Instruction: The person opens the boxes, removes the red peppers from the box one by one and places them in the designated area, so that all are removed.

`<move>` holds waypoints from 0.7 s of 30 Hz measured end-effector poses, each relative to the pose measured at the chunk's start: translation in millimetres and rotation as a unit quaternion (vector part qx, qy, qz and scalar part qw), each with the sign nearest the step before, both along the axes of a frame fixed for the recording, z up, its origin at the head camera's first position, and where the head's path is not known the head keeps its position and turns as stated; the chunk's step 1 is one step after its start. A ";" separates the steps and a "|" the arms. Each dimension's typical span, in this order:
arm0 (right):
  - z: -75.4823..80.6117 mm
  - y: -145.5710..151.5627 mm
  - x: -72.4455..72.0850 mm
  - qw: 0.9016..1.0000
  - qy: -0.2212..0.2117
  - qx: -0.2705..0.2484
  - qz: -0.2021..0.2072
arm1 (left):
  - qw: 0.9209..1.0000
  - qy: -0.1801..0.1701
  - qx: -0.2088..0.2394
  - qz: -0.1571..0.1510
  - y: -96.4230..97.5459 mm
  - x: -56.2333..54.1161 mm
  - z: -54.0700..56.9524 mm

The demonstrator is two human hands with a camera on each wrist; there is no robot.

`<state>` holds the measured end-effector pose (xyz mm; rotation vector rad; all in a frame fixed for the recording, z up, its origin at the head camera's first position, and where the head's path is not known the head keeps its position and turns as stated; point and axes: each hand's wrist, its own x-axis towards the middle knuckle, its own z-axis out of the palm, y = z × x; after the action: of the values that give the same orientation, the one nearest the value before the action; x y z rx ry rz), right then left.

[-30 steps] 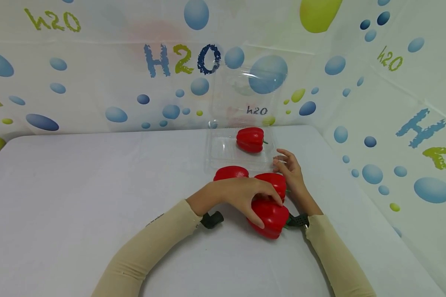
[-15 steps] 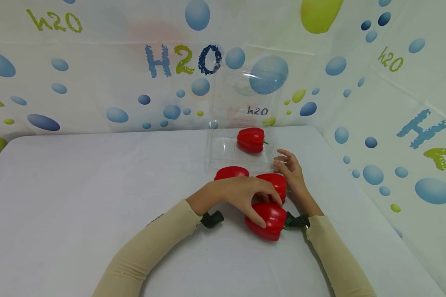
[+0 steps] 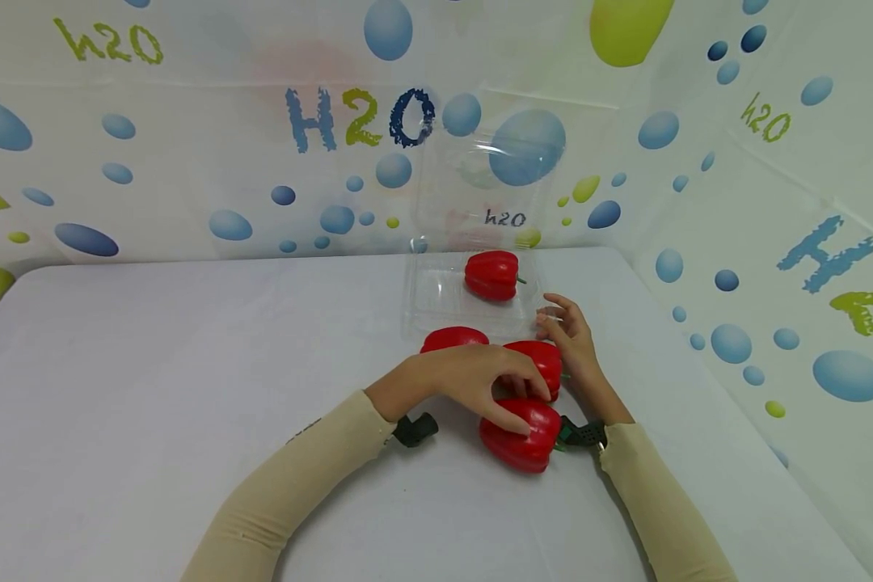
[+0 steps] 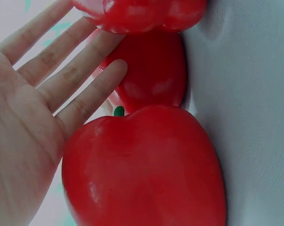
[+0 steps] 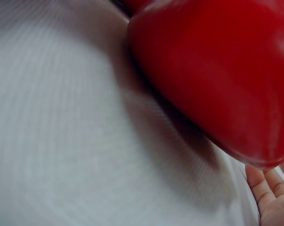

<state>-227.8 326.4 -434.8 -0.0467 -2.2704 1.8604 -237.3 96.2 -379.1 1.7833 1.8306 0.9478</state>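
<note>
On the white table (image 3: pixel 189 364), three peppers lie just before the tray (image 3: pixel 436 303). The left hand (image 3: pixel 473 384) rests with straight fingers on the nearest pepper (image 3: pixel 520 436). The right hand (image 3: pixel 575 343) hangs loose and empty beside the tray.

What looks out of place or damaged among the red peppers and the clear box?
Nothing stands out. One pepper lies in the open clear box; three peppers lie whole on the table beside the hands.
</note>
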 end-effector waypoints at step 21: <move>0.1 -0.6 -0.1 1.000 -0.010 0.000 -0.002 | 0.999 0.001 0.021 0.031 -7.5 -6.4 6.9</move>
<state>-227.8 325.8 -434.7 -0.0711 -2.2810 1.8669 -243.7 88.6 -372.2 1.7618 1.8901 1.0142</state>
